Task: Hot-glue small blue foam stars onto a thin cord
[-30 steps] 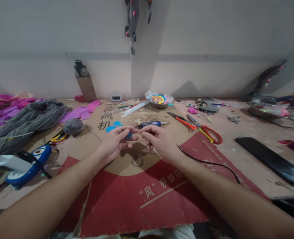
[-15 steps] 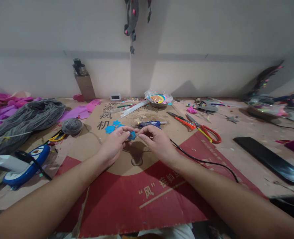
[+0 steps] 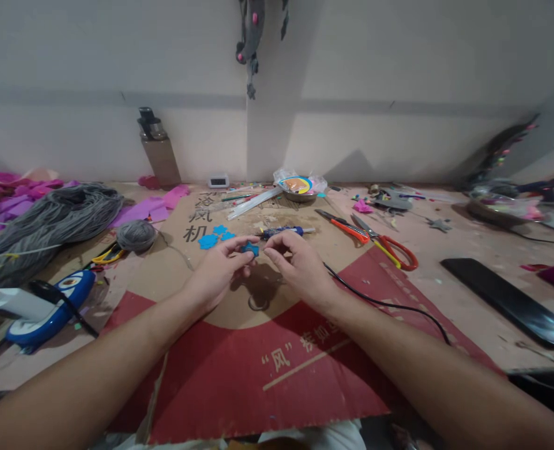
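Observation:
My left hand point(image 3: 221, 265) pinches a small blue felt-like cutout point(image 3: 250, 249) between thumb and fingers. Just right of it, my right hand point(image 3: 298, 262) has its thumb and fingertips pressed together, a small gap from the cutout. Whatever those fingertips hold, if anything, is too small to make out. Several blue flower-shaped cutouts point(image 3: 215, 236) lie on the cardboard point(image 3: 221, 394) beyond my left hand. Behind my right hand rests a blue glue gun point(image 3: 284, 232), partly hidden by the fingers, with a black cord running off to the right.
Orange-handled scissors point(image 3: 394, 247), an orange cutter point(image 3: 347, 229) and a black phone point(image 3: 506, 300) lie to the right. On the left are a grey yarn ball point(image 3: 136, 236), a grey yarn skein point(image 3: 65, 219) and a blue-white device point(image 3: 52, 312). A bowl point(image 3: 299, 194) stands at the back.
My right fingertips have drawn slightly away from the blue cutout, leaving a gap. The cutout has turned in my left hand and shows more of its flat side.

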### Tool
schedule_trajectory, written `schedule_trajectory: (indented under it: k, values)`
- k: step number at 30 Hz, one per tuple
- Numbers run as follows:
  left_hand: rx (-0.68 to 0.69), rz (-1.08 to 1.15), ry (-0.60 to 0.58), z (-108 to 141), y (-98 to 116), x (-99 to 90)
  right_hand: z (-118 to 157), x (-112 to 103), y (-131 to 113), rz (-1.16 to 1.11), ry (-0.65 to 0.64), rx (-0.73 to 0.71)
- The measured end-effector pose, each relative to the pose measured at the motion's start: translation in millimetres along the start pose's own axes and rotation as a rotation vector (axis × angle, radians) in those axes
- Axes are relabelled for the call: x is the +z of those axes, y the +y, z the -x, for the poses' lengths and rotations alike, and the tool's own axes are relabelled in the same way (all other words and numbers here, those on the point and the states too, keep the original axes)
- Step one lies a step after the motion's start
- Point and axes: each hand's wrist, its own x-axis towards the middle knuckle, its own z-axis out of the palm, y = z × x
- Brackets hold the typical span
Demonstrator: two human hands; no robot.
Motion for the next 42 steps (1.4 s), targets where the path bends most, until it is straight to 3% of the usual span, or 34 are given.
schedule_trajectory:
  k: [8,15,35,42]
  values:
    - [0.06,0.023,0.045,-3.8,0.3,-2.6,0.4,3.8,1.7,-0.1,-0.067,0.071]
    - [0.03,0.166,0.025,-4.0,1.3,0.4,-2.2,3.3,5.4,-0.127,-0.029,0.119]
    - [-0.03,0.169,0.025,-5.9,-4.2,-4.8,-0.9,5.6,6.4,-0.129,-0.04,0.15]
    - [-0.015,0.101,0.077,-3.0,-1.0,-2.1,-1.4,2.4,3.4,-0.096,0.015,0.144]
